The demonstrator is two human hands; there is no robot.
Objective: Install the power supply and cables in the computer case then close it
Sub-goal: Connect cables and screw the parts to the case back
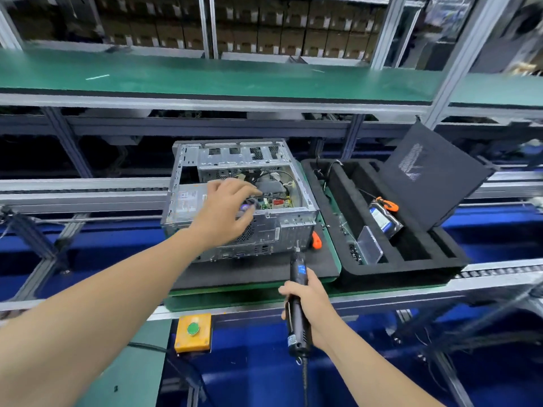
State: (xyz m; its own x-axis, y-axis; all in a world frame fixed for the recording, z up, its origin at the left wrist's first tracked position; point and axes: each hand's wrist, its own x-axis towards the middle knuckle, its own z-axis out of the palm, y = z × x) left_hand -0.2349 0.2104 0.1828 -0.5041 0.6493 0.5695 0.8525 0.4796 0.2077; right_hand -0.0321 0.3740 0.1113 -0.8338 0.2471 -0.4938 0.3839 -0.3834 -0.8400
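On blk mat: silver PC case, open.

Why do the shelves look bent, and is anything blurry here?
Head view: the wide-angle lens bows the green shelf; the boxes behind and the right edge are smeared; the left hand over the computer case is slightly soft; the electric screwdriver in the right hand looks sharp.

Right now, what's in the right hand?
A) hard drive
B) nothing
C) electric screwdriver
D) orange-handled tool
C: the right hand grips the black electric screwdriver by its barrel, bit pointing up toward the rear of the open computer case.
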